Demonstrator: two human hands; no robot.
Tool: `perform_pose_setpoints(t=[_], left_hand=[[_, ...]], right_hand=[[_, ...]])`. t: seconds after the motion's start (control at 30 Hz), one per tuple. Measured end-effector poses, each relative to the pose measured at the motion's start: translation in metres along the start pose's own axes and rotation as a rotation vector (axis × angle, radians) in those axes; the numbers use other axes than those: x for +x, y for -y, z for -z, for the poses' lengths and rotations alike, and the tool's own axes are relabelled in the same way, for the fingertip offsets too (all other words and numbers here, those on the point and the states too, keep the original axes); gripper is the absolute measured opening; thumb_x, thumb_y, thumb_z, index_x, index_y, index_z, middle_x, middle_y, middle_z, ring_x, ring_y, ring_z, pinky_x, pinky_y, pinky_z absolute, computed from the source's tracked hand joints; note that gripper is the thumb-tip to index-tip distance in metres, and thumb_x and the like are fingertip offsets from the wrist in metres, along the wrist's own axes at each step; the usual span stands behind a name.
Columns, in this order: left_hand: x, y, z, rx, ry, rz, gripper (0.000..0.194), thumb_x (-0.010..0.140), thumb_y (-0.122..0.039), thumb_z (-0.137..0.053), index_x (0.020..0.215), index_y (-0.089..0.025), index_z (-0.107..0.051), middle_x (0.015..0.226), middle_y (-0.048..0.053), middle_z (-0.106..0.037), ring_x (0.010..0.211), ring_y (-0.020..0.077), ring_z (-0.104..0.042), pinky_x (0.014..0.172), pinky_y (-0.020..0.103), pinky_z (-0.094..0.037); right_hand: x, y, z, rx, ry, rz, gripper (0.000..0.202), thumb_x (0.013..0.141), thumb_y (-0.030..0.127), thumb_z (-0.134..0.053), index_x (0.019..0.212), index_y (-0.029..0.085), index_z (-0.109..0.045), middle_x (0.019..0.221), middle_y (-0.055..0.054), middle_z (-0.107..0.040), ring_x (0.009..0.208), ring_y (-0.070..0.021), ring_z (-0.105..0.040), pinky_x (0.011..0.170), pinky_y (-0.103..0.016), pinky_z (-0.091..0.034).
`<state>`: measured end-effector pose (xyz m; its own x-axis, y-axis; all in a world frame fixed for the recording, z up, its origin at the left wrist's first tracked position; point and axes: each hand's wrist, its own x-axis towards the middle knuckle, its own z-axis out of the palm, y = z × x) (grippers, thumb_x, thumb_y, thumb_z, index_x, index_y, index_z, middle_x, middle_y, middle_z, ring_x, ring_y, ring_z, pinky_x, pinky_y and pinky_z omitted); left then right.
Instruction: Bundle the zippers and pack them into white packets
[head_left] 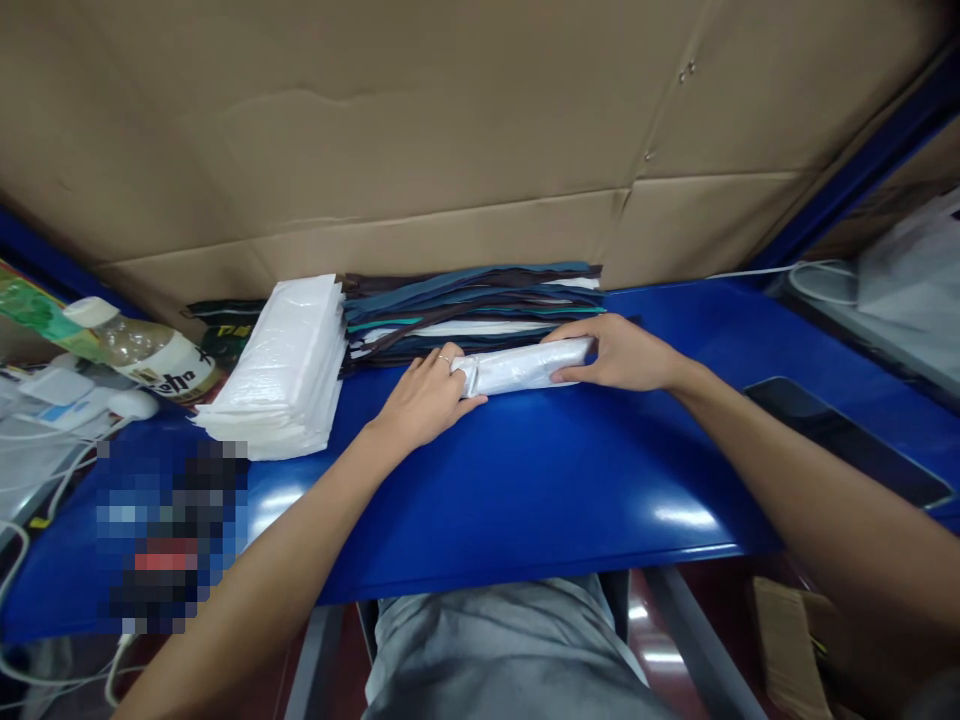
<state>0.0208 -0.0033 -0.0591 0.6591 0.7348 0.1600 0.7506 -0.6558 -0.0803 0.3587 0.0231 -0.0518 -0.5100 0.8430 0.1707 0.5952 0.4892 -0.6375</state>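
Between my two hands, just above or on the blue table, is a narrow white plastic-wrapped packet [525, 366]. My left hand [431, 395], with a ring on one finger, grips the packet's left end, fingers on top and thumb along the near side. Its right end is pinched by my right hand [619, 355], thumb at the front and fingers behind. What the packet contains is hidden. Directly behind it lies a pile of dark, blue and white zipper-like strips [480, 300]. Left of my left hand stands a stack of white padded envelopes [281, 360].
A blue table [525, 490] lies beneath everything, with a cardboard wall [450, 120] behind. A dark phone [847, 435] rests at the right. On the left are a drink bottle [150, 350], white cables [60, 450] and a blurred-out dark item [176, 530].
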Motion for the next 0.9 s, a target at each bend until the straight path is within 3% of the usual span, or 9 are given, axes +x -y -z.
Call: perform_pose_setpoints(t=[0.17,0.37,0.5,0.6,0.67,0.73,0.9], left_hand=[[0.006,-0.006,0.005,0.066,0.048,0.01,0.041,0.113,-0.044,-0.054,0.123,-0.011,-0.078,0.136,0.022,-0.066,0.123,0.0372,-0.065,0.101,0.05,-0.056],[0.002,0.01,-0.002,-0.033,0.017,0.025,0.052,0.111,-0.057,-0.053,0.104,-0.013,-0.081,0.124,0.019,-0.072,0.121,0.0367,-0.067,0.105,0.049,-0.054],[-0.006,0.02,-0.007,-0.132,-0.055,0.036,0.054,0.108,-0.062,-0.058,0.097,-0.014,-0.078,0.14,0.018,-0.068,0.113,0.0327,-0.071,0.099,0.046,-0.057],[-0.008,0.018,-0.006,-0.133,-0.076,-0.02,0.04,0.109,-0.05,-0.063,0.101,-0.014,-0.078,0.157,0.015,-0.06,0.118,0.0317,-0.07,0.102,0.046,-0.057],[-0.007,0.013,-0.001,-0.064,-0.051,-0.021,0.027,0.109,-0.034,-0.062,0.116,-0.013,-0.078,0.155,0.016,-0.062,0.124,0.034,-0.067,0.105,0.048,-0.055],[-0.005,0.009,0.003,0.0,-0.02,0.005,0.031,0.108,-0.023,-0.059,0.131,-0.012,-0.075,0.149,0.018,-0.064,0.126,0.0356,-0.065,0.104,0.049,-0.055],[-0.004,0.011,0.005,0.03,0.024,0.048,0.038,0.114,-0.036,-0.05,0.123,-0.01,-0.077,0.134,0.02,-0.069,0.123,0.0354,-0.065,0.101,0.047,-0.054]], right_hand=[[0.0,-0.001,0.0,-0.011,0.004,0.002,0.049,0.082,0.054,-0.087,0.125,0.032,-0.082,0.127,-0.001,-0.082,0.107,-0.033,-0.077,0.09,-0.045,-0.062],[0.0,-0.009,-0.001,0.269,-0.008,-0.082,0.056,0.084,0.067,-0.086,0.126,0.031,-0.078,0.118,-0.006,-0.083,0.105,-0.0325,-0.079,0.092,-0.049,-0.065],[0.001,-0.012,-0.004,0.309,-0.074,-0.114,0.053,0.08,0.069,-0.09,0.111,0.027,-0.078,0.103,-0.007,-0.084,0.098,-0.0332,-0.079,0.085,-0.049,-0.066],[0.002,-0.011,-0.006,0.322,-0.123,-0.121,0.052,0.077,0.067,-0.092,0.107,0.026,-0.079,0.098,-0.008,-0.083,0.095,-0.0341,-0.08,0.083,-0.05,-0.066],[0.001,-0.007,-0.008,0.34,-0.126,-0.115,0.051,0.076,0.066,-0.093,0.105,0.027,-0.079,0.097,-0.008,-0.083,0.096,-0.0351,-0.08,0.084,-0.051,-0.067],[0.0,-0.002,-0.009,0.349,-0.132,-0.11,0.051,0.076,0.067,-0.093,0.105,0.027,-0.079,0.098,-0.008,-0.084,0.098,-0.0361,-0.08,0.085,-0.051,-0.067],[0.0,0.004,-0.01,0.359,-0.127,-0.096,0.052,0.078,0.069,-0.091,0.107,0.028,-0.08,0.104,-0.008,-0.084,0.101,-0.0353,-0.08,0.087,-0.051,-0.067]])
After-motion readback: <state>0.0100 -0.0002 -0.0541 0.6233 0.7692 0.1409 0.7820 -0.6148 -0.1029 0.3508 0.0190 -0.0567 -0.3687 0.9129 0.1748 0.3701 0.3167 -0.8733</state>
